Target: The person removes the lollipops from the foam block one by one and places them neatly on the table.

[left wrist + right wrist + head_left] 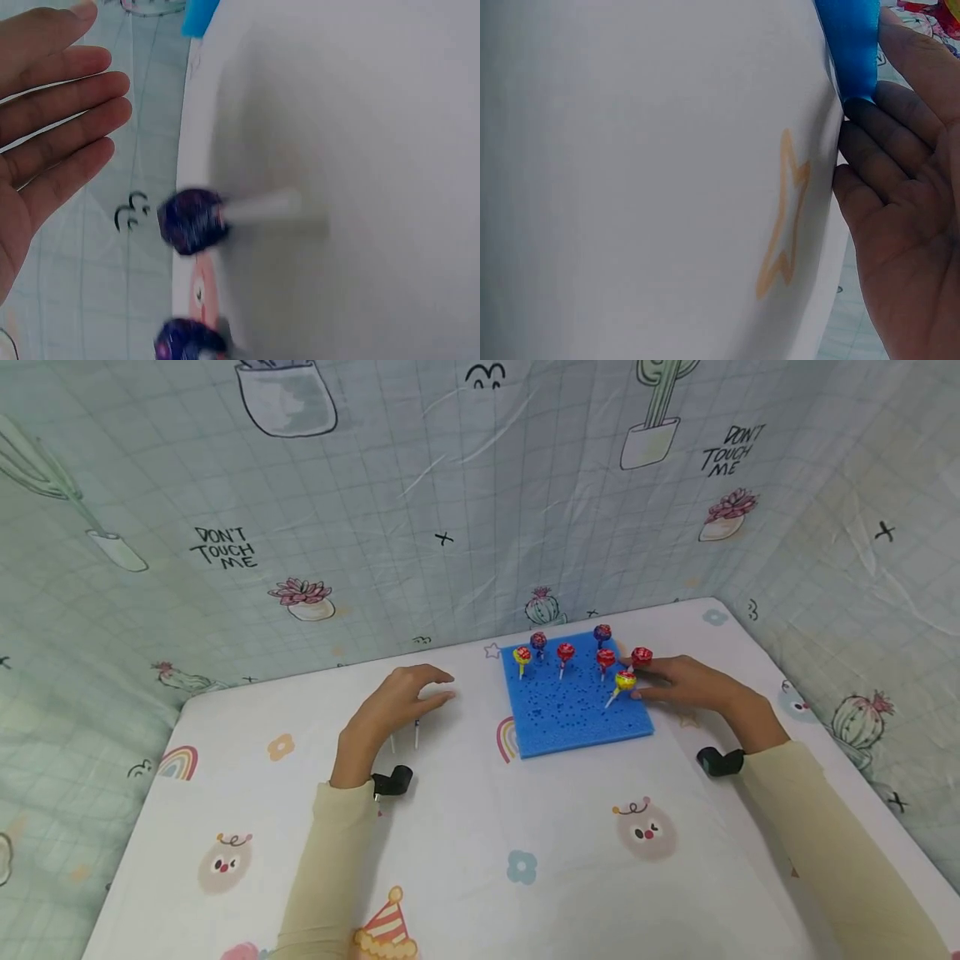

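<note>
A flat square board of blue foam (pixel 577 720) lies on the tabletop (pixel 450 852), which is covered in a white printed cloth, toward its far edge. Ball-shaped lollipops on white sticks stand in the board: two purple-wrapped ones (pixel 602 633) at the back, a yellow-and-red one (pixel 522 656) at the left, two red ones (pixel 566 652) between, and a second yellow-and-red one (pixel 625 681), tilted, near the right edge. Another red lollipop (pixel 641 657) shows at that edge, right beside the person's right hand; whether its stick is in the foam cannot be told.

The right hand (pixel 690 683) has its fingers (pixel 874 161) extended, touching the board's edge rather than curling round it. The left hand (pixel 393 706) is held well to the left of the board, its fingers straight, slightly parted and free of any object. Near it, one dark blue lollipop (pixel 193 221) lies on the tabletop, with another dark blue lollipop (pixel 186 339) just beside it.
</note>
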The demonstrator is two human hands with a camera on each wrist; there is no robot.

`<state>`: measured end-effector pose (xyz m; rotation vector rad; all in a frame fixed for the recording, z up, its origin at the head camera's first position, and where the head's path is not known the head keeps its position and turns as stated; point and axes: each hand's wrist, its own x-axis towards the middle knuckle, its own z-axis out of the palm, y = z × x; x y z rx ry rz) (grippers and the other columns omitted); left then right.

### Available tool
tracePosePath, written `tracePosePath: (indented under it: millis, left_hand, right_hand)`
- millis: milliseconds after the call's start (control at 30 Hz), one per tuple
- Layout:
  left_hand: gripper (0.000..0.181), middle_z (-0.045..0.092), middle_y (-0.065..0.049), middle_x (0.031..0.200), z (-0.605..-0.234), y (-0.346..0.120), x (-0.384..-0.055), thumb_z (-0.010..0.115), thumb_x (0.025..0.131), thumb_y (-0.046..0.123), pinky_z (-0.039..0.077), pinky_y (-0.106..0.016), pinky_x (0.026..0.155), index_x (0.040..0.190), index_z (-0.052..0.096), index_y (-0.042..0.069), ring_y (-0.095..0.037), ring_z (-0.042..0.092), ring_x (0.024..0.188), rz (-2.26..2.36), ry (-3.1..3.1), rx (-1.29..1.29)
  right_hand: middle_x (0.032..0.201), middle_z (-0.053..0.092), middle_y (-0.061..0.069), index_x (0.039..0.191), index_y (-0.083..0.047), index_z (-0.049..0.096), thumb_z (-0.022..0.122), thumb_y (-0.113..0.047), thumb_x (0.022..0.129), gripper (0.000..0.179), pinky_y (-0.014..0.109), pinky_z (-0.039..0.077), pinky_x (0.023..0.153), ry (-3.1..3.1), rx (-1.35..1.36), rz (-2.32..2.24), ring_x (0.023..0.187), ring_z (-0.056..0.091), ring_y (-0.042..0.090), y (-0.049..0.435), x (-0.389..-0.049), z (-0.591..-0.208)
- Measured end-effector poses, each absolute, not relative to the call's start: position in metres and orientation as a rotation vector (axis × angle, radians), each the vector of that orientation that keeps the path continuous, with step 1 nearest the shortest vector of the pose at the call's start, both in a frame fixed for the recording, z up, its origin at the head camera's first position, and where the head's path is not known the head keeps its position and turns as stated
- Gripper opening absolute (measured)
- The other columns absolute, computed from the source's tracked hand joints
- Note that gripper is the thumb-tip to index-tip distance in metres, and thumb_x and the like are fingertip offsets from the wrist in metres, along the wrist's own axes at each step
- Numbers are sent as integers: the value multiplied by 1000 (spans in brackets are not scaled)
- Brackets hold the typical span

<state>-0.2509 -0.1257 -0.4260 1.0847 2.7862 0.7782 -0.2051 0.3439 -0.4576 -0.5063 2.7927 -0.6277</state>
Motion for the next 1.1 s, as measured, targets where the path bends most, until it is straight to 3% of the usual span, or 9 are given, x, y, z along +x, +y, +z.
tracePosePath:
  millis: [333, 600, 833, 1100]
  left_hand:
    - [30, 73, -10, 121, -430, -94, -233, 71, 98, 21, 52, -43, 104, 122, 72, 4, -25, 65, 119, 914, 2759, 1146]
    - [35, 67, -11, 130, -415, -60, -247, 68, 100, 23, 55, -46, 98, 131, 67, 6, -29, 65, 115, 1094, 2809, 1025]
    - [45, 66, -10, 132, -410, -16, -260, 70, 99, 27, 53, -38, 102, 137, 62, 6, -24, 62, 121, 1127, 2833, 992]
    - [45, 64, -8, 135, -417, 10, -271, 71, 97, 27, 51, -36, 104, 137, 61, 8, -23, 61, 124, 1242, 2783, 883]
  right_hand:
    - [140, 56, 29, 141, 10, 52, 71, -36, 96, 67, 62, 45, 105, 2786, -526, -573, 131, 50, 50, 337, -203, -457]
    - [142, 55, 29, 144, 7, 50, 71, -36, 96, 67, 62, 44, 106, 2780, -522, -583, 133, 49, 50, 335, -206, -454]
    - [147, 50, 28, 153, -4, 44, 69, -39, 97, 71, 64, 40, 108, 2778, -449, -568, 137, 43, 51, 341, -206, -452]
    - [145, 52, 29, 149, 1, 48, 70, -38, 97, 69, 64, 40, 108, 2785, -468, -581, 136, 45, 51, 339, -208, -451]
